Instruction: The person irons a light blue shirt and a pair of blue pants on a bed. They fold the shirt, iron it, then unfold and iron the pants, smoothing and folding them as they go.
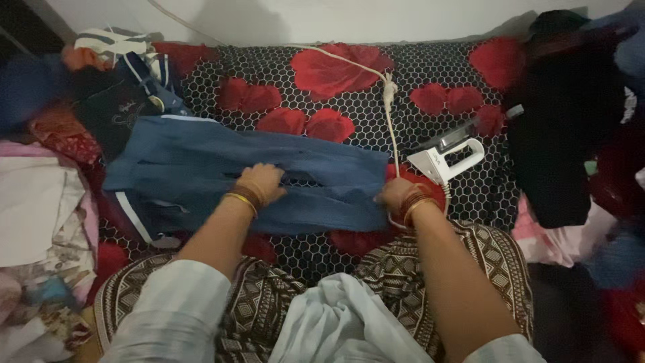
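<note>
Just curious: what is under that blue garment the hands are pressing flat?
Under the blue garment lies a black cloth with red flowers. Both hands, left and right, rest on it; anything beneath is covered.

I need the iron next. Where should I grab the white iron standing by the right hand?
Probably take the white iron by its handle bar, the open loop facing right, coming from the right side. It stands on its heel, soleplate turned up and left, and its cord trails off to the left.

hands flat on blue garment, iron beside
</note>
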